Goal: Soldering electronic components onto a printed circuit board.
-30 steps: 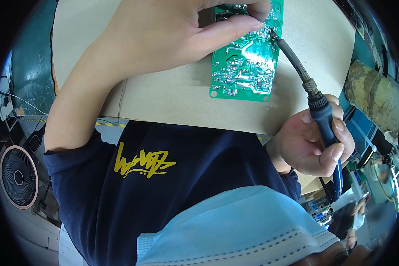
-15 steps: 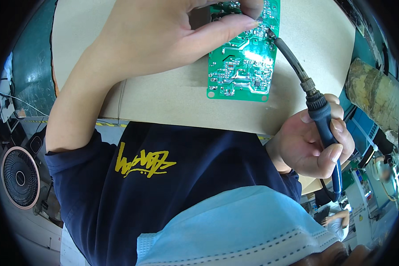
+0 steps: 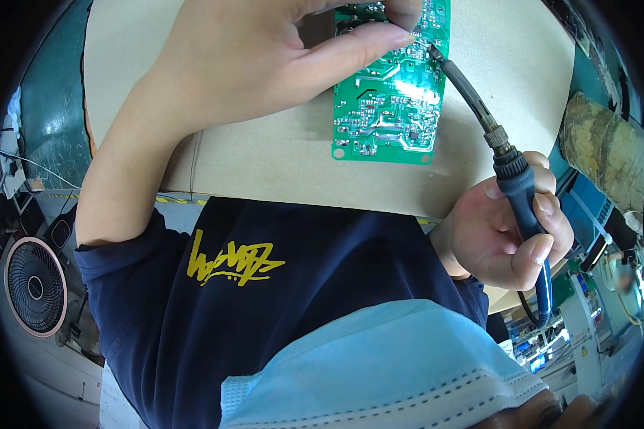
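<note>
My left hand point(image 3: 257, 71) reaches in from the left and pinches the top edge of a green circuit board point(image 3: 390, 114) between thumb and fingers. The board is held over the beige table point(image 3: 265, 168), solder side toward me. My right hand point(image 3: 497, 239) grips the dark blue handle of a soldering iron point(image 3: 519, 196). The iron's dark shaft slants up and left, and its tip touches the board near the upper right corner, right beside my left fingertip. A blue cord trails down from the handle.
A round pink-rimmed fan point(image 3: 34, 286) stands on the floor at the lower left. A brown wrapped bundle point(image 3: 608, 157) lies at the right edge. My dark blue shirt and a light blue face mask point(image 3: 379, 365) fill the lower middle. Benches with equipment show at the lower right.
Almost nothing has moved. The board and my left hand have shifted very slightly, and the iron's tip stays at the board's upper right corner.
</note>
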Demonstrator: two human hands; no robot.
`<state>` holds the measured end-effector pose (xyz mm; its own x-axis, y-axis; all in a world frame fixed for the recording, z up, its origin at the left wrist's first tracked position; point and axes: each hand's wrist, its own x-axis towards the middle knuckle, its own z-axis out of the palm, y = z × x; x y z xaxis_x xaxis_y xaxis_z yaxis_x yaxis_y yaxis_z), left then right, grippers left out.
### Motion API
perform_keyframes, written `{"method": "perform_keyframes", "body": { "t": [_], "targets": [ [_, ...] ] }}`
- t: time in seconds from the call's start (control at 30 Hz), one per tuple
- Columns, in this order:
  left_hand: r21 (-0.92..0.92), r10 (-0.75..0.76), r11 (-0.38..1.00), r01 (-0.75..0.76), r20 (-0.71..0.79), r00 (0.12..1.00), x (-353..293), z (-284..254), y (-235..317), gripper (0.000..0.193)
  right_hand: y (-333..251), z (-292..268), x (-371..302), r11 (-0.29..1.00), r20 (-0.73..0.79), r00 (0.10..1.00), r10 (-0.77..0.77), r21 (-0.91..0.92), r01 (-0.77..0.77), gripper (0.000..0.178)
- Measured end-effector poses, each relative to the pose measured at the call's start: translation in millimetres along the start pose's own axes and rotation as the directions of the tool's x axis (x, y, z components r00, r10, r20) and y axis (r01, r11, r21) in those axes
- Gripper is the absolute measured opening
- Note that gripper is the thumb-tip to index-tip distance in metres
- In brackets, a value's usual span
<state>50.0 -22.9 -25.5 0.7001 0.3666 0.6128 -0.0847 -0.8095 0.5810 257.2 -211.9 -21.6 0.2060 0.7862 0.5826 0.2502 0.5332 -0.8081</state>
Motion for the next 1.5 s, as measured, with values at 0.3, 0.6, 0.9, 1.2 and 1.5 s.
{"method": "perform_keyframes", "body": {
  "t": [0.3,0.6,0.9,1.2,1.5],
  "targets": [
    [0.062,0.021,0.998,-0.023,0.021,1.0,6.4,-1.5,5.8,0.016,0.8,-2.1,0.1,1.0,-0.008,1.0,-0.028,-0.014,0.028,0.038],
    [0.01,-0.03,0.999,0.03,0.008,1.0,9.3,-2.8,11.0,0.016,0.4,1.1,-0.4,0.999,-0.018,0.999,-0.035,-0.033,0.035,0.037],
    [-0.014,-0.031,0.999,0.03,-0.012,0.999,-3.2,-0.8,-0.9,0.016,-0.3,9.6,-1.7,0.994,-0.092,0.99,-0.107,-0.022,0.105,0.039],
    [-0.042,-0.012,0.999,0.01,-0.046,0.999,2.8,1.7,3.6,0.014,-3.0,23.2,-0.1,0.951,-0.024,0.974,-0.225,-0.223,0.214,0.032],
    [0.03,-0.024,0.999,0.024,0.001,1.0,4.7,-2.9,7.7,0.016,-2.9,23.8,2.4,0.946,-0.009,0.976,-0.216,-0.248,0.207,0.03]
  ]
}}
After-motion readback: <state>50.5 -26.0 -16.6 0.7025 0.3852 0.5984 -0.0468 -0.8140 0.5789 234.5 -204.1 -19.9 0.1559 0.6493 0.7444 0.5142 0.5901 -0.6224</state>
